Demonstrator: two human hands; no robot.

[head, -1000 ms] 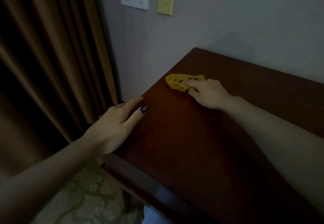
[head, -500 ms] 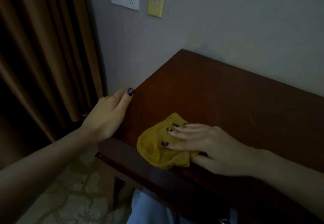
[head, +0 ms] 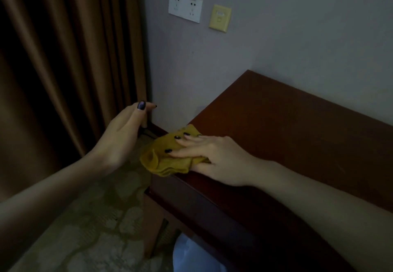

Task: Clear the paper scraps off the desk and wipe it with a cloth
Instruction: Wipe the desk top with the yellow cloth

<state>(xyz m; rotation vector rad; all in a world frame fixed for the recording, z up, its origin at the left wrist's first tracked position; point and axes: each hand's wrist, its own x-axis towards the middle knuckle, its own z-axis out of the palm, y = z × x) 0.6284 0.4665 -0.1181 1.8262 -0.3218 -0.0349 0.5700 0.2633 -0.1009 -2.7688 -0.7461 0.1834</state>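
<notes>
Pressing cloth (head: 161, 162) on desk (head: 287, 127), right hand (head: 214, 158) flat — cloth slanting up-right

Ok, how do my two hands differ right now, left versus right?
The right hand lies flat on the yellow cloth at the corner of the desk, fingers straight; the left hand hangs in the air beside the desk, touching nothing. The right hand is palm down; the left hand is turned on edge, thumb uppermost. Both wear dark nail polish.

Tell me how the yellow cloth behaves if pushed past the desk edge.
Probably floppy: the yellow cloth lies crumpled in folds under the right hand. Likely light and apt to drop, since part overhangs the desk edge.
</notes>
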